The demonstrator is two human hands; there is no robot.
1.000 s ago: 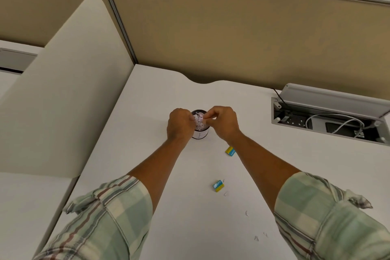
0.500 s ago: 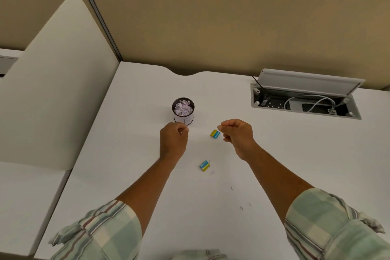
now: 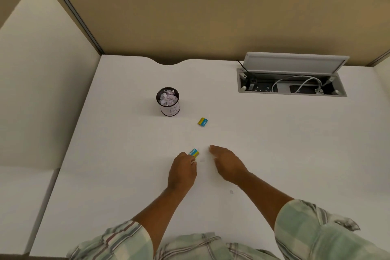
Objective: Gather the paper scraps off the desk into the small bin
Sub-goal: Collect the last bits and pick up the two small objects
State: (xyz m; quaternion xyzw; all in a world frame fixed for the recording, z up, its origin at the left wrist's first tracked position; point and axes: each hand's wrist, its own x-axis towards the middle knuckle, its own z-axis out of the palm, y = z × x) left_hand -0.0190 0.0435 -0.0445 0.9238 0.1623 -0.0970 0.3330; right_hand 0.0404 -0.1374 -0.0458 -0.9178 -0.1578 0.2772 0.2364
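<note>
Paper scraps: a heap of crumpled white pieces [image 3: 167, 99] fills the small bin [image 3: 168, 110], a dark round cup with a white label, standing upright on the desk [image 3: 274, 143] at about 11 o'clock from my hands. A few tiny white scraps lie loose on the desk: one faint fleck [image 3: 202, 160] between my two hands, and another [image 3: 231, 191] at 5 o'clock from my right hand, just beside that forearm.

My left hand [image 3: 182, 172] rests low over the desk with fingers curled; its grip looks pinched around something small and white at the fingertips, though I cannot tell what it is. My right hand [image 3: 229, 165] lies knuckles-up with fingers extended toward 11 o'clock, tips at or near the desk surface; I cannot tell whether that grip holds anything.

A blue-and-yellow eraser [image 3: 194, 152] lies at 1 o'clock from my left hand, touching or just beside the fingertips. A second eraser of the same colours [image 3: 202, 121] lies at 4 o'clock from the bin, near it but apart.

At 2 o'clock, well apart, an open cable tray [image 3: 292, 85] is set into the desk, lid raised, with a white cable [image 3: 299, 82] coiled inside. A beige partition [image 3: 211, 10] stands behind the desk.
</note>
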